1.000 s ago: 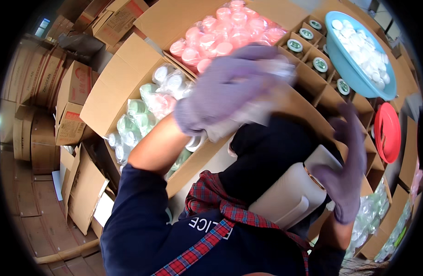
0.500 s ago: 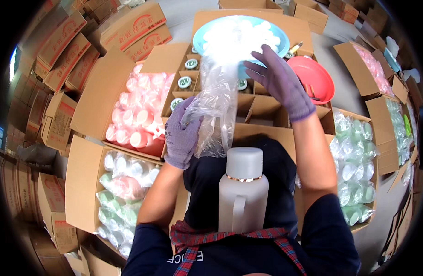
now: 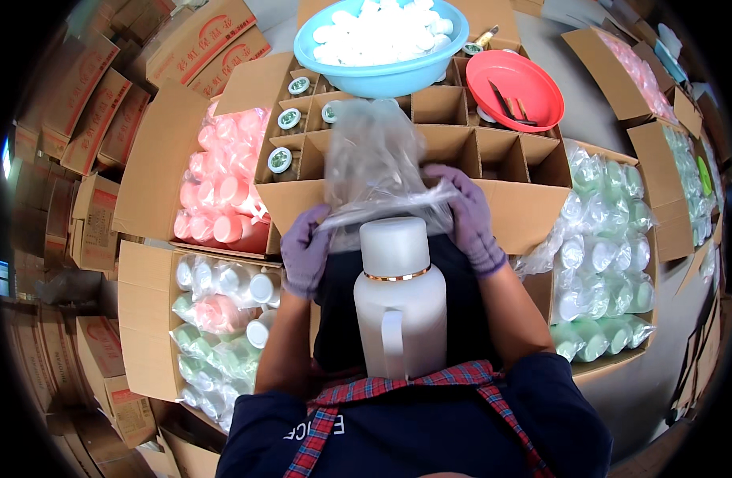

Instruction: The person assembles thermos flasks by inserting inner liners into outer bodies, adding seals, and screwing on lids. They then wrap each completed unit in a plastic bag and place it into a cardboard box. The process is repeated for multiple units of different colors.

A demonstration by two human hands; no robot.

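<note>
A clear plastic bag is stretched between my gloved hands, its edge just beyond the lid of a white jug. My left hand pinches the bag's left side, and my right hand grips its right side. Both hands wear purple knit gloves. The jug stands upright on my lap, with a gold ring under its lid and its handle toward me. Past the bag is a divided cardboard box with several round-lidded items in its compartments.
On the divided box rest a light-blue basin of white pieces and a red basin with small tools. Open cartons of bagged pink jugs and green and white jugs stand left; a carton of bagged green ones stands right.
My right hand has come down from near the blue basin to the bag's edge. The bag, hanging from my left hand before, is now spread between both hands in front of the jug.
</note>
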